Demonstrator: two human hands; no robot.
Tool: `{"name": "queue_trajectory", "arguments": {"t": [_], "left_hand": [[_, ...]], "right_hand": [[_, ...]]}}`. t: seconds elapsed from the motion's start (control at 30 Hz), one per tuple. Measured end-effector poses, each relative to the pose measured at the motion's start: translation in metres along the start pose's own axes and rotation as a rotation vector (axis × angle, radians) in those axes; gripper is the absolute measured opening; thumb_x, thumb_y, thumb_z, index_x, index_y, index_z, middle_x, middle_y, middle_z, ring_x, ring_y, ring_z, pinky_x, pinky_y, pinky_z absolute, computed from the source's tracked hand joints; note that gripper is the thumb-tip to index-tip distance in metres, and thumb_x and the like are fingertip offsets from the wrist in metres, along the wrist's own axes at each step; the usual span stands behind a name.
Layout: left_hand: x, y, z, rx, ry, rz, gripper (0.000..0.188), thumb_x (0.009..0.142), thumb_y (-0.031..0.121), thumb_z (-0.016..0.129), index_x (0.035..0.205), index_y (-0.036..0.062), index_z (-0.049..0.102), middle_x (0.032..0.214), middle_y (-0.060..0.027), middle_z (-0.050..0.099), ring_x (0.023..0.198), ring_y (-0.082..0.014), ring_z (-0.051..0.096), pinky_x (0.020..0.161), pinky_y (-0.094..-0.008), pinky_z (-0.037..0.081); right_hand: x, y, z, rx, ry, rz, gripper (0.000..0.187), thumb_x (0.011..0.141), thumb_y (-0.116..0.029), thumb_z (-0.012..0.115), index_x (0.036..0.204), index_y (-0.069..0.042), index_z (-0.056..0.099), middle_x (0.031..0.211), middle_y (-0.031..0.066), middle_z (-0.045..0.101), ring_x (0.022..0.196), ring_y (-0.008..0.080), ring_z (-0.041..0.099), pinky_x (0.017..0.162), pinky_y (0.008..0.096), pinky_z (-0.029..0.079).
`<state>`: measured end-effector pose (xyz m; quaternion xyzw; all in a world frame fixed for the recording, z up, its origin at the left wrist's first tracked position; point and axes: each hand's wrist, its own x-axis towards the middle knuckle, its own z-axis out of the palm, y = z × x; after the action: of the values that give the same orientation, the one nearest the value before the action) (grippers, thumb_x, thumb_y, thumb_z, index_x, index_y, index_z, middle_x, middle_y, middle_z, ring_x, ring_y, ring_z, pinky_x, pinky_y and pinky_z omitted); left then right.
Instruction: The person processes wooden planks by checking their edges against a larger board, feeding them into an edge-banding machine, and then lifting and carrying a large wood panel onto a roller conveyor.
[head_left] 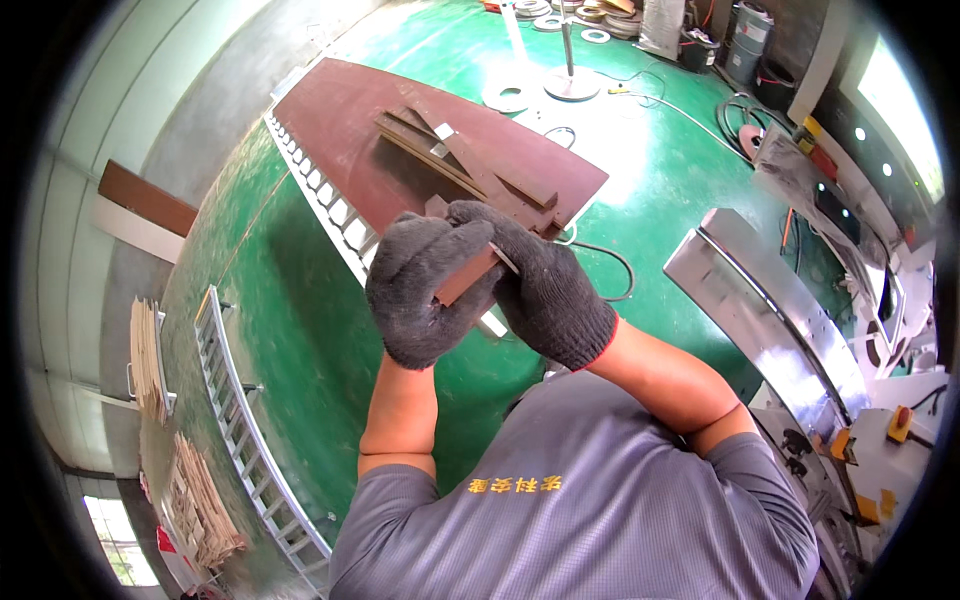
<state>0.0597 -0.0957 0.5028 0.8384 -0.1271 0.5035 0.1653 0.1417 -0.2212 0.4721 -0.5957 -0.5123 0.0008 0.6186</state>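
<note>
Both my hands wear dark grey knitted gloves and meet in the middle of the picture. My left hand [425,285] is closed around a short reddish-brown strip [467,277]. My right hand [550,285] presses against the strip's other side, fingers curled. A thin pale edge [505,258] shows by the right fingers; what it belongs to is hidden. Just beyond the gloves lies a large reddish-brown board [335,130], with several long brown strips [440,160] stacked crosswise on it. A small white label [443,131] sits on one strip.
Under the board's left edge runs a white slotted frame [318,185]. A metal ladder-like rack [240,410] stands on the green floor [310,300] at left. To the right is a curved shiny metal machine part [770,310]. A round-based stand [572,85] and cables [690,125] are farther off.
</note>
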Motion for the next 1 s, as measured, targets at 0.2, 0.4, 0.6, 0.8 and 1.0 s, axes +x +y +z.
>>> {"name": "queue_trajectory", "arguments": {"t": [0.2, 0.4, 0.6, 0.8, 1.0], "left_hand": [[-0.003, 0.014, 0.027, -0.003, -0.072, 0.017, 0.038, 0.062, 0.01, 0.081, 0.096, 0.0044, 0.068, 0.093, -0.0098, 0.062, 0.082, -0.0281, 0.061, 0.078, -0.0405, 0.048], [-0.02, 0.021, 0.056, -0.086, -0.186, -0.063, 0.068, 0.071, 0.029, 0.078, 0.127, 0.0011, 0.051, 0.111, -0.0145, 0.058, 0.101, -0.0302, 0.056, 0.09, -0.0426, 0.044], [-0.221, -0.076, 0.116, -0.851, 0.539, -1.614, 0.087, 0.081, 0.069, 0.051, 0.14, 0.008, 0.031, 0.131, -0.0158, 0.042, 0.119, -0.0259, 0.045, 0.1, -0.0443, 0.04], [-0.331, -0.149, 0.161, -1.158, 0.566, -1.921, 0.094, 0.074, 0.081, 0.036, 0.134, 0.0087, 0.043, 0.134, -0.0162, 0.046, 0.117, -0.0353, 0.048, 0.098, -0.0513, 0.042], [-0.248, -0.17, 0.167, -0.919, 0.367, -1.755, 0.046, 0.085, 0.041, 0.055, 0.121, 0.0137, 0.052, 0.112, -0.0092, 0.059, 0.1, -0.029, 0.059, 0.088, -0.0503, 0.049]], "right_hand": [[-0.016, 0.001, -0.024, -0.015, 0.027, 0.051, 0.059, 0.075, 0.002, 0.062, 0.131, -0.005, 0.044, 0.118, 0.019, 0.058, 0.104, 0.0378, 0.058, 0.085, 0.0392, 0.05], [-0.043, 0.016, -0.062, -0.039, -0.002, 0.175, 0.061, 0.074, -0.008, 0.068, 0.131, -0.007, 0.044, 0.111, 0.0172, 0.061, 0.098, 0.0364, 0.061, 0.081, 0.0397, 0.051], [-0.143, 0.032, -0.123, -0.04, 0.112, 0.291, 0.046, 0.072, -0.014, 0.074, 0.115, -0.004, 0.061, 0.103, 0.0133, 0.065, 0.09, 0.0242, 0.063, 0.079, 0.0335, 0.05], [-0.255, 0.051, -0.181, 0.511, 1.157, 0.87, 0.019, 0.085, -0.021, 0.059, 0.097, -0.007, 0.053, 0.071, 0.0062, 0.056, 0.052, 0.0147, 0.054, 0.041, 0.0274, 0.042], [-0.346, 0.072, -0.246, 0.26, 1.502, 0.898, 0.011, 0.089, -0.023, 0.058, 0.095, -0.014, 0.058, 0.058, -0.0024, 0.048, 0.044, 0.0112, 0.043, 0.039, 0.0255, 0.034]]}}
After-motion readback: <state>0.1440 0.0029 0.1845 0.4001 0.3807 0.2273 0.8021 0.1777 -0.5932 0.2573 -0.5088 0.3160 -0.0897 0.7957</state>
